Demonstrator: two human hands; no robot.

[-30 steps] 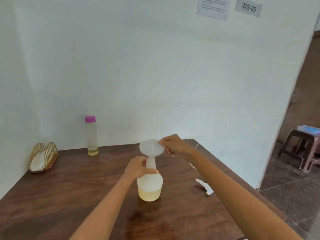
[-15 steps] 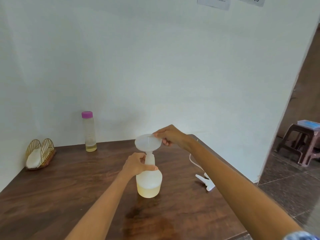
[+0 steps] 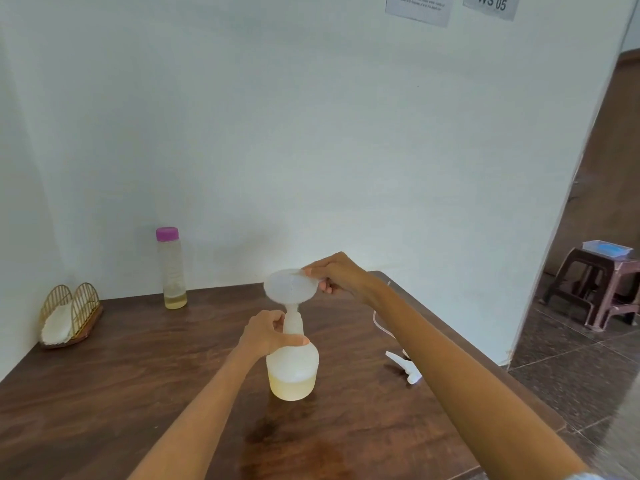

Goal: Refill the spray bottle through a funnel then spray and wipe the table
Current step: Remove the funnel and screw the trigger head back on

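A translucent spray bottle [image 3: 292, 372] with pale yellow liquid in its lower part stands upright mid-table, its top off. My left hand [image 3: 268, 332] grips its neck. A white funnel [image 3: 289, 289] sits with its stem in the bottle's mouth, and my right hand [image 3: 334, 273] pinches its rim on the right side. The white spray head [image 3: 403, 367] with its tube lies on the table to the right, partly hidden by my right forearm. A tall clear bottle [image 3: 171, 271] with a purple cap and a little yellow liquid stands at the back by the wall.
The dark wooden table [image 3: 121, 375] sits in a white-walled corner. A gold wire holder [image 3: 69, 315] with a white cloth stands at the back left. The table's right edge drops to a tiled floor, where a brown stool [image 3: 595, 285] stands.
Both hands keep their grips on the bottle neck and the funnel rim. The funnel has stayed in the bottle's mouth. Only the camera view has shifted a little.
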